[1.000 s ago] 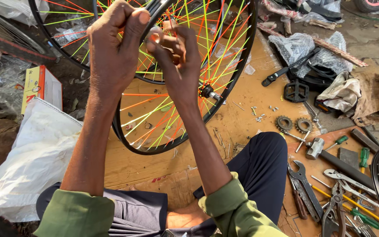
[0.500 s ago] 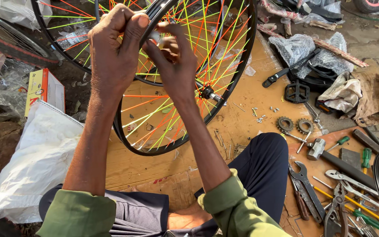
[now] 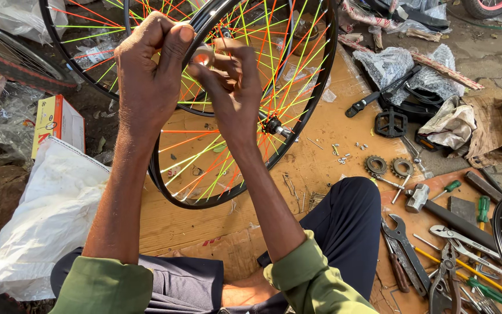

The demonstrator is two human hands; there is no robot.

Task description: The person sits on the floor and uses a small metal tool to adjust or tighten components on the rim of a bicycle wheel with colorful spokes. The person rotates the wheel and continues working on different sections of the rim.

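Fingers (image 3: 204,64) of both hands pinch together on a small pale part at the black rim of the bicycle wheel (image 3: 297,139) — left hand (image 3: 149,75) steadying the rim, right hand (image 3: 233,87) working. The wheel stands upright before the knees, tools (image 3: 437,256) lying within reach on the floor.

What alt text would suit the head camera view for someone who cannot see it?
A seated person's left hand and right hand grip the black rim of a bicycle wheel with bright spokes. Tools lie scattered on the board at their right.
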